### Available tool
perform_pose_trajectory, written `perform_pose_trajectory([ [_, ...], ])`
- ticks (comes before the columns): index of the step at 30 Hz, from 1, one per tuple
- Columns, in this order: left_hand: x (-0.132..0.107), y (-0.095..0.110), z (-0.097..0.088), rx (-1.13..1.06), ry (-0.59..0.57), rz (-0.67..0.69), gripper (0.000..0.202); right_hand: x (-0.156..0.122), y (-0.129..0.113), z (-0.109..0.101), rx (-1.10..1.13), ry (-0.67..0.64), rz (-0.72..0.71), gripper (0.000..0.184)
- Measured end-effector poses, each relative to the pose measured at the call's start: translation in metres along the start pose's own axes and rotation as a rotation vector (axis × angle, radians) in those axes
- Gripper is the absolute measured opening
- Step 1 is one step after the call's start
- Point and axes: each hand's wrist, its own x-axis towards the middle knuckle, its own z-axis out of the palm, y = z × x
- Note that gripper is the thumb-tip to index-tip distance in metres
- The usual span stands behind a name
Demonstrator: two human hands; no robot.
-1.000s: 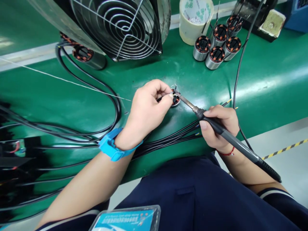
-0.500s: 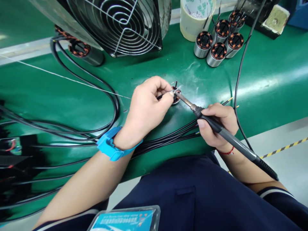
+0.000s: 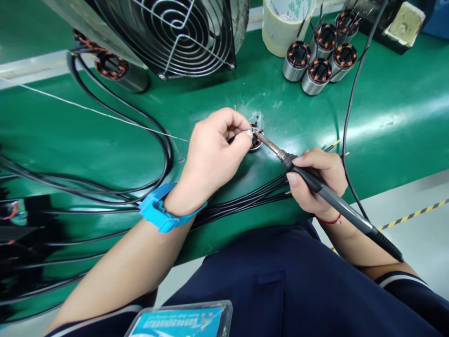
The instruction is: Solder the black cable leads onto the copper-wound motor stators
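Note:
My right hand (image 3: 317, 180) is wrapped round the grey-black handle of a soldering iron (image 3: 331, 201), whose metal tip meets a small motor stator (image 3: 257, 144) with copper windings on the bench. My left hand (image 3: 219, 152) is closed in a pinch right beside the iron's tip, with a black wire (image 3: 231, 139) showing between thumb and fingers. Its fingers cover part of the stator. A thin pale strand (image 3: 105, 113), perhaps solder, runs from the upper left and vanishes behind this hand. Faint smoke hangs over the stator.
A fan (image 3: 178, 37) with a wire guard stands at the back. Several stators (image 3: 316, 77) are grouped beside a cream tub (image 3: 282, 32). Black cables (image 3: 245, 201) cross the green bench (image 3: 396, 117) under my wrists, and the iron's cord (image 3: 347, 112) hangs on the right.
Both hands hold nearly the same pose, with the iron's tip still at the stator. The smoke has shifted, and the whole view has moved slightly.

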Motion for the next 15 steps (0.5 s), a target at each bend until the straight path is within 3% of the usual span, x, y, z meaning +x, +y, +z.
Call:
perform_pose_trajectory([
  [7, 0.001, -0.002, -0.001, 0.004, -0.028, 0.031, 0.024, 0.006, -0.005, -0.006, -0.086, 0.016, 0.065, 0.022],
  [12, 0.001, -0.004, -0.002, -0.005, -0.023, 0.034, 0.016, 0.027, -0.010, -0.014, -0.171, -0.191, 0.118, 0.030],
  [15, 0.000, -0.002, -0.002, -0.003, -0.036, 0.011, 0.017, 0.047, -0.010, -0.015, -0.109, -0.314, 0.207, 0.032],
])
